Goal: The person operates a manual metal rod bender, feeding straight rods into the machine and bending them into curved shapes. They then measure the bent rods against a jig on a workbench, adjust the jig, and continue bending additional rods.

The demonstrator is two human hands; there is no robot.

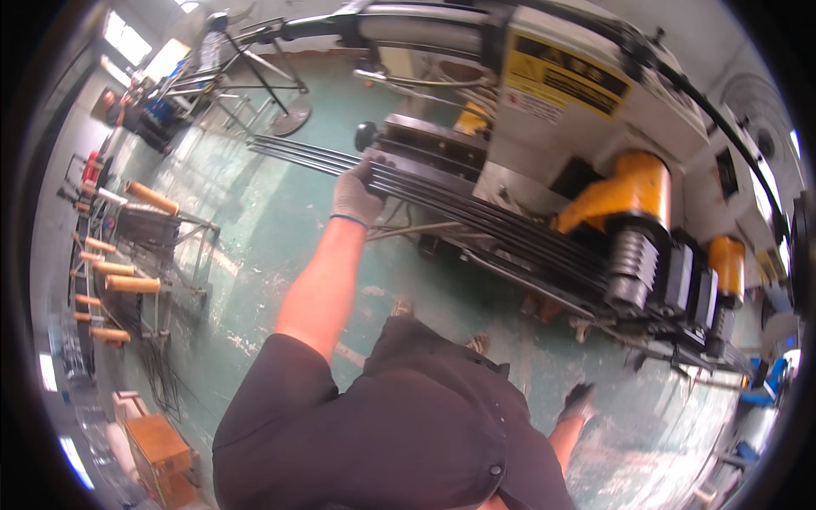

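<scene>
Dark shirt (399, 425), rods (459, 206) in left hand (357, 194), right hand (577, 402) apart

The person's left glove (355, 197) is pale grey with dark fingers and a blue cuff edge, the right glove (577, 403) likewise grey and dark, the shirt (399, 425) near-black. The rods (476, 208) are black, the machine (529, 140) off-white with a yellow-and-black label (568, 73) and orange-yellow cylinders (642, 189). The green floor (255, 255) is mottled with pale patches.
</scene>
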